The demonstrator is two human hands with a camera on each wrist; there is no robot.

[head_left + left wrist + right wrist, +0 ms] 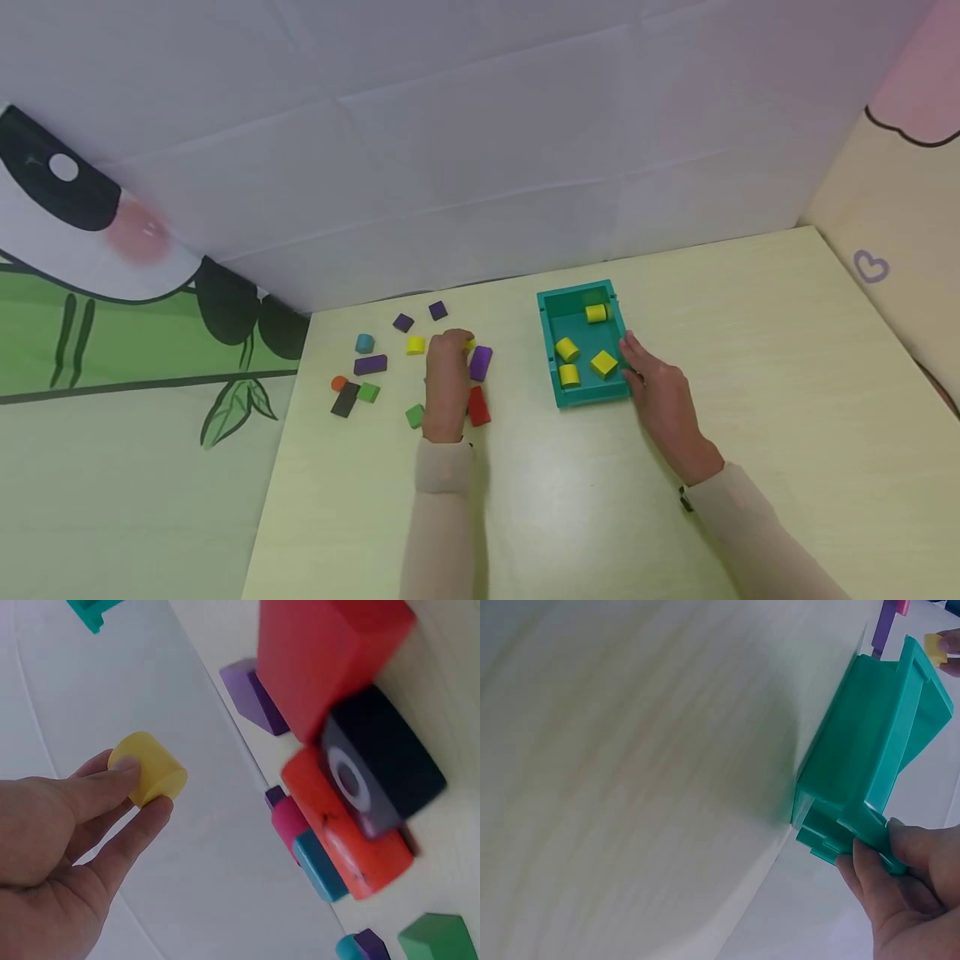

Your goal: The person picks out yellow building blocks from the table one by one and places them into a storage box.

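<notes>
Between the thumb and fingertips of my left hand (447,379) is a yellow cylinder block (150,766), lifted above the table among the scattered blocks. A purple block (481,364) and a red block (479,407) lie just right of that hand. My right hand (666,404) grips the right side of a teal box (589,400), thumb and fingers at its rim in the right wrist view. Inside the box lie several yellow blocks (603,364), both cylinders and a cube-like one.
Left of my left hand are a yellow block (416,345), a blue block (364,343), green blocks (368,392), a black block (345,400) and dark purple blocks (403,322). In the left wrist view, a red-orange cylinder (337,825) lies against a black block (394,757). A white-grey wall (480,208) borders the table's back.
</notes>
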